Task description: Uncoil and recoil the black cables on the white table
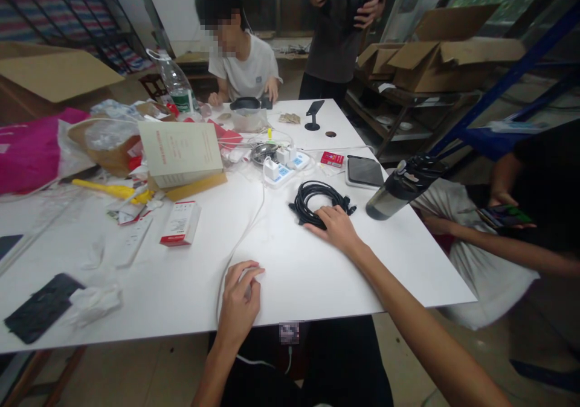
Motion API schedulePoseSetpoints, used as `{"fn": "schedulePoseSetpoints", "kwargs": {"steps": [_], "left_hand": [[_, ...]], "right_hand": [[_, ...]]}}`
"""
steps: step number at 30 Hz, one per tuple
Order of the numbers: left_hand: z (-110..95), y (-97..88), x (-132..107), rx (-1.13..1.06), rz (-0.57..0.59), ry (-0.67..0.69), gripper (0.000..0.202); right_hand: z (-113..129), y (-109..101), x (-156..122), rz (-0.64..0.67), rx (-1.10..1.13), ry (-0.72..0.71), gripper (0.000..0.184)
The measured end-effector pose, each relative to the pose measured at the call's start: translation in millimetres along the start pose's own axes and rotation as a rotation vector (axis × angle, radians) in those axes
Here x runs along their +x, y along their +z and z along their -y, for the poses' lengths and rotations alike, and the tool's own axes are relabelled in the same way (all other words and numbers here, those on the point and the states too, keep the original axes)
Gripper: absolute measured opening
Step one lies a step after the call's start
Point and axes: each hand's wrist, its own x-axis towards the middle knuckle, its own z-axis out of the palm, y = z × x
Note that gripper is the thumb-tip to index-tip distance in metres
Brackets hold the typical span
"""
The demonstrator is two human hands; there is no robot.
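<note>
A coiled black cable (312, 192) lies on the white table, its plug ends sticking out at both sides. My right hand (338, 229) is at the near edge of this coil, with the fingers over the cable and the thumb low beside it. Nearer the table's front edge, my left hand (242, 292) rests with loosely bent fingers, the thumb apart from them and nothing visible between. A white cord (240, 244) runs from a power strip (278, 174) down past my left hand and over the edge.
A dark water bottle (394, 189), a tablet-like device (364, 171) and a red box (331, 159) stand right of the coil. To the left are a red-and-white carton (180, 223), a booklet (181, 153) and a dark cloth-like item (43, 307). Other people are around the table.
</note>
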Motion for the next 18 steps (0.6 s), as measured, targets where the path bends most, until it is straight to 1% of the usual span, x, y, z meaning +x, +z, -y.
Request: {"fn": "schedulePoseSetpoints", "kwargs": {"steps": [4, 8, 10, 13, 15, 16, 18], "left_hand": [[2, -0.7, 0, -0.022, 0.004, -0.031, 0.035], [3, -1.1, 0, -0.036, 0.004, -0.03, 0.034], [3, -1.4, 0, -0.038, 0.003, -0.026, 0.033], [2, -1.8, 0, -0.049, 0.004, -0.031, 0.033], [3, -2.1, -1, -0.057, -0.001, -0.037, 0.033], [3, -2.2, -1, -0.061, -0.004, -0.039, 0.033], [3, -2.3, -2, -0.065, -0.008, -0.042, 0.033]], "right_hand": [[-2, 2, 5, -0.013, 0.031, 0.049, 0.047], [3, -2, 5, -0.023, 0.115, 0.091, 0.042], [2, -4, 6, -0.053, 0.129, 0.13, 0.044], [-2, -10, 14, -0.139, 0.149, 0.242, 0.048], [-5, -23, 24, -0.207, 0.164, 0.33, 0.049], [-5, -34, 31, -0.26, 0.194, 0.385, 0.048], [-1, -65, 46, -0.414, 0.316, 0.493, 0.047]]}}
